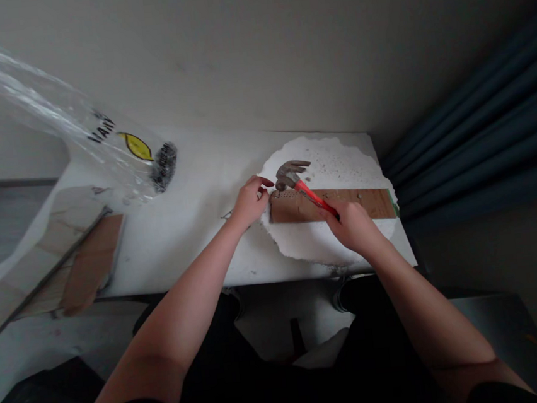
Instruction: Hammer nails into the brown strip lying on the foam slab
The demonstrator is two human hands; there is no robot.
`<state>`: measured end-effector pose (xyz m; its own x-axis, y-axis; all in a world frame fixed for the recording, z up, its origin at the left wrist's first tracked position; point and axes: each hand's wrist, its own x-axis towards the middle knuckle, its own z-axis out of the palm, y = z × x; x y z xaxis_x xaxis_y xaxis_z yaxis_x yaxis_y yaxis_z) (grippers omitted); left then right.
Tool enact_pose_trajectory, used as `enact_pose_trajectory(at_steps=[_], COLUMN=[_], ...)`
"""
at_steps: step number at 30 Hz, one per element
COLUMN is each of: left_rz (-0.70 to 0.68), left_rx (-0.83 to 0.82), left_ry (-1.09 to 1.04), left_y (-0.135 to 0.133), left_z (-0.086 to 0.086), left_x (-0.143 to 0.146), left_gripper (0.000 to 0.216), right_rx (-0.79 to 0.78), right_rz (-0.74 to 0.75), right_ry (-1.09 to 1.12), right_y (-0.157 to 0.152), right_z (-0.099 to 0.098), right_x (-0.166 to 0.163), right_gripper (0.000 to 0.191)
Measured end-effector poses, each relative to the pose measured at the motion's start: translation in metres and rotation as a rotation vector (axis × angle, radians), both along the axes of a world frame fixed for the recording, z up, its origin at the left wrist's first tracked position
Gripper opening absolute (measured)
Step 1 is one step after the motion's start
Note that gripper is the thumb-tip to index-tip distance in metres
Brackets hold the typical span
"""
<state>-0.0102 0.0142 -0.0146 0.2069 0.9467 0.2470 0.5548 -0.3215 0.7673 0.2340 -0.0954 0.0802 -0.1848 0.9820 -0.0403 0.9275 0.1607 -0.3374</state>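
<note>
My right hand [352, 224] is wrapped round the red handle of a claw hammer [309, 192]. The hammer's worn metal head is over the left end of a brown wooden board [298, 211], its claw pointing to the right. Small dark dots, perhaps nail heads or holes, cluster on the board near the head. My left hand [250, 202] is beside that end of the board, index finger stretched toward the hammer head and the other fingers bent. A gap shows between its finger and thumb, with nothing visible in it. The board lies on a ragged-edged white sheet [296, 243].
The white table [195, 234] stands against a grey wall. Grey crumbs dot the sheet behind the board. At left are a clear plastic bag [121, 146] with a yellow leaf print and dark contents, and brown cardboard [91, 263]. A blue curtain [474, 118] hangs at right.
</note>
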Motion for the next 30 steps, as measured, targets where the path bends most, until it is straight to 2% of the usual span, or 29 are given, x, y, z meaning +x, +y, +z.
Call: enact_pose_trajectory(at_steps=[4, 10, 18, 30], left_rz=[-0.010, -0.093, -0.024, -0.006], left_rx=[0.011, 0.005, -0.072, -0.095], left_ry=[0.016, 0.051, 0.045, 0.022], left_y=[0.001, -0.003, -0.002, -0.003], left_z=[-0.002, 0.000, -0.003, 0.000], left_x=[0.000, 0.003, 0.003, -0.002], left_gripper=[0.029, 0.014, 0.031, 0.030], right_rx=[-0.023, 0.001, -0.010, 0.008], right_rz=[0.004, -0.004, 0.003, -0.028], right_ry=[0.001, 0.082, 0.063, 0.012], right_y=[0.000, 0.002, 0.002, 0.003], right_z=[-0.004, -0.008, -0.012, -0.022], right_x=[-0.001, 0.000, -0.002, -0.005], right_gripper=[0.032, 0.032, 0.031, 0.034])
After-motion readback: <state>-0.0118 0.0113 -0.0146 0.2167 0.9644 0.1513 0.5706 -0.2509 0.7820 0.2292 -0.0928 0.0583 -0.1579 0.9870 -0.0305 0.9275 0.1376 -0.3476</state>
